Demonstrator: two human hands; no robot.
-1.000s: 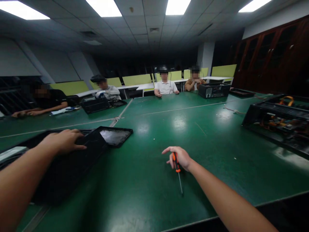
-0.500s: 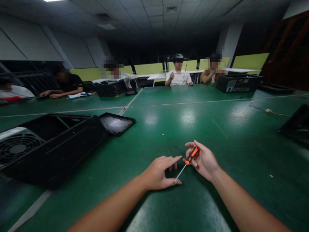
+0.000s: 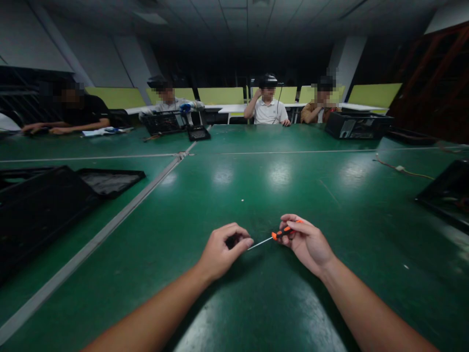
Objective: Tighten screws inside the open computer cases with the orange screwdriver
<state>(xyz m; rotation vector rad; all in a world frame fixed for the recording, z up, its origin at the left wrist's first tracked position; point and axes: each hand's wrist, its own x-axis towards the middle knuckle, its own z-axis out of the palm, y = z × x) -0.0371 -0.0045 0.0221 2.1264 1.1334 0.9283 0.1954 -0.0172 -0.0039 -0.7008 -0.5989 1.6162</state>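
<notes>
Left hand has curled its fingers inward — nearly closed at the tip of one screwdriver, hold unclear — while right-hand fingers grip the handle. Four black cases sit well off, toward the green tabletop's edges.

The right hand hides some of the screwdriver at the handle end. The tip is so small that I can't tell if it touches the left hand. The picture's sides cut off the left case and the right case. A white speck is too tiny to name
</notes>
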